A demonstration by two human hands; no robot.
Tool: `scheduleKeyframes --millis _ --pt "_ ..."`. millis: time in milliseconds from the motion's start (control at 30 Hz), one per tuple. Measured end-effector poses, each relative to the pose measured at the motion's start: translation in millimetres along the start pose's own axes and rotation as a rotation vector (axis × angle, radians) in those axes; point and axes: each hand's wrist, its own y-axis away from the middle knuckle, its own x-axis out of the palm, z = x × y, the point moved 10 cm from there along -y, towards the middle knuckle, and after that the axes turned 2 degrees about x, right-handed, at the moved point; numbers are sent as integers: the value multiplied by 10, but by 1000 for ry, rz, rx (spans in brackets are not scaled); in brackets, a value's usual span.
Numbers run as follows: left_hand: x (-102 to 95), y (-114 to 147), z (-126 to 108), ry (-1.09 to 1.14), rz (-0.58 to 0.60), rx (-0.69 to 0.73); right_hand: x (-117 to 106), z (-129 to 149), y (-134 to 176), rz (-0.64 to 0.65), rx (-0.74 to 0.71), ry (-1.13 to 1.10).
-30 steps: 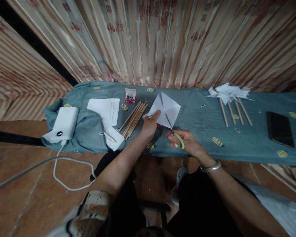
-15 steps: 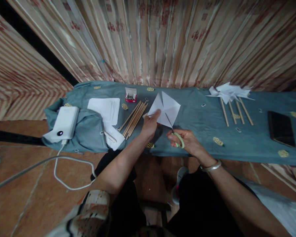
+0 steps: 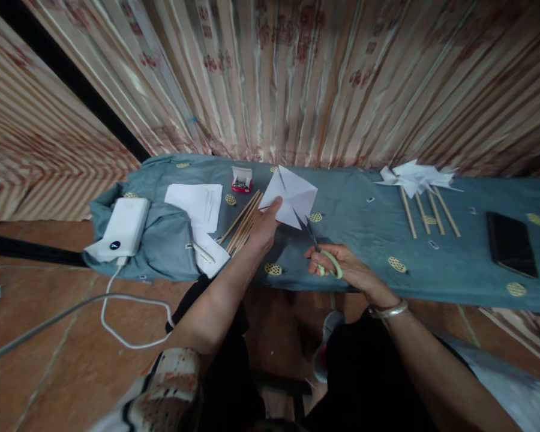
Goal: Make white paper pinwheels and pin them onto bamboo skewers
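A white square of paper (image 3: 299,189) with slits running in from its corners is pinched in my left hand (image 3: 266,223), thumb on top. My right hand (image 3: 335,264) grips green-handled scissors (image 3: 314,237). Their blades stand apart at the paper's lower corner. Close to my left hand, a bundle of thin wooden sticks (image 3: 240,228) lies on the cloth, partly covered by my forearm. Behind it sits a small red and white box (image 3: 242,180) of small metal pieces.
White paper sheets (image 3: 198,201) and a white power bank (image 3: 126,225) with a cable lie left on the cloth-covered table (image 3: 355,204). Several paper pinwheels (image 3: 416,178) on sticks and a black phone (image 3: 512,245) lie right. A curtain (image 3: 270,78) hangs behind.
The scissors have drawn back towards me out of the paper, and their blades have opened. My left hand has shifted slightly left with the paper; the view has moved a little.
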Motion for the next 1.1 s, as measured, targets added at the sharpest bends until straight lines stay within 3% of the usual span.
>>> scheduleKeyframes --millis 133,300,400,567,667,833,933,1100 --pt "-58 -24 -15 -27 -18 -38 -280 -34 -34 -83 5 -3" --pt "98 41 104 -150 150 -87 -790 111 -13 -411 -133 -129" --pt "157 101 177 -255 218 -104 -915 225 32 -520 -204 -145" --pt "259 194 257 -314 336 -148 -813 239 -20 -461 -184 -188" --pt "267 211 262 -216 303 -199 -730 206 -63 -441 -165 -264" --pt "422 330 251 2 344 -291 -790 237 -3 -673 -251 -408" --pt "468 368 212 -30 352 -225 -776 281 13 -769 -294 -422" --pt "387 317 154 -124 244 -85 -607 406 -58 -769 -344 -391"
